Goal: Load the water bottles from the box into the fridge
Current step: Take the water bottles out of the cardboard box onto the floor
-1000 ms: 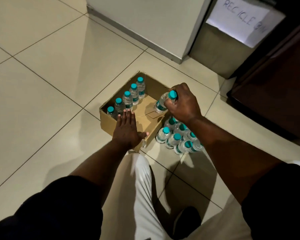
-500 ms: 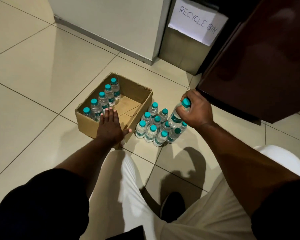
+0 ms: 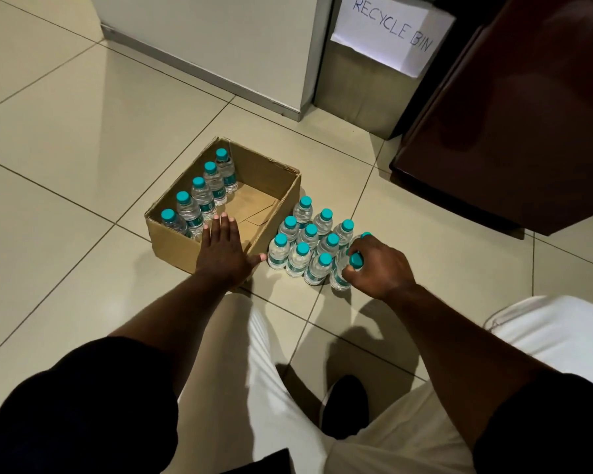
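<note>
An open brown cardboard box [image 3: 175, 242] sits on the floor. Five clear, teal-capped bottles [image 3: 201, 196] stand in a row along its 9 o'clock wall. At its 3 o'clock a tight cluster [image 3: 309, 236] stands upright, and the right hand [image 3: 379, 270] grips the end bottle [image 3: 339, 277] at the neck.

Box [image 3: 175, 248] sits on the floor [image 3: 83, 131], mid-scene. Inside it, a row of five bottles [image 3: 201, 196] stands along the left wall, running near to far.

Just right of the box, outside it, a cluster of bottles [image 3: 310, 234] stands on the floor, packed close in rows. At the cluster's near-right corner is one more bottle [image 3: 339, 275], its top gripped by the right hand [image 3: 379, 268].

Left hand [image 3: 223, 254] rests flat on the box's near rim, fingers pointing in over the box.

Behind the box is a wall unit [image 3: 220, 39]. To its right is a bin [image 3: 353, 87] with a paper sign [image 3: 391, 32] on its front, and a cabinet [image 3: 510, 131] stands far right.
</note>
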A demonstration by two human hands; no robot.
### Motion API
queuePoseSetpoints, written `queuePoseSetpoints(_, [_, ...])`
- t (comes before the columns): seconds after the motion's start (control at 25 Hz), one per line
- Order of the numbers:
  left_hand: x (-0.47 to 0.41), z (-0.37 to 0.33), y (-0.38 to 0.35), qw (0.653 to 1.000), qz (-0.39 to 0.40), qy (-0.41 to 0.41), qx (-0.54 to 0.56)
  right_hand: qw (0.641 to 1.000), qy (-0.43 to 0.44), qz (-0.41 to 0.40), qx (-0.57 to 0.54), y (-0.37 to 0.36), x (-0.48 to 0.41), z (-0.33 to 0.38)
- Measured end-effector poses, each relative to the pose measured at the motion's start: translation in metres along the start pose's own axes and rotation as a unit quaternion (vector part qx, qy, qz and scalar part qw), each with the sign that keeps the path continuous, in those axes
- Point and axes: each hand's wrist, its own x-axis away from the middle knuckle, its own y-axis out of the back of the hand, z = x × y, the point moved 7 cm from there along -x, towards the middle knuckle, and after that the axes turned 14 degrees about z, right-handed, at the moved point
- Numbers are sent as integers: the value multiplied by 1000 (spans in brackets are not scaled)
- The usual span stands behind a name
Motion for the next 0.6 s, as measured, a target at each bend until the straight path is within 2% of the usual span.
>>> queuePoseSetpoints(0.36, [-11, 15, -14, 1000, 7, 5, 1, 995, -36, 91, 9, -58, -26, -9])
queuePoseSetpoints(0.6, [-15, 13, -23, 1000, 12, -2, 15, 993, -37, 109, 8, -60, -28, -9])
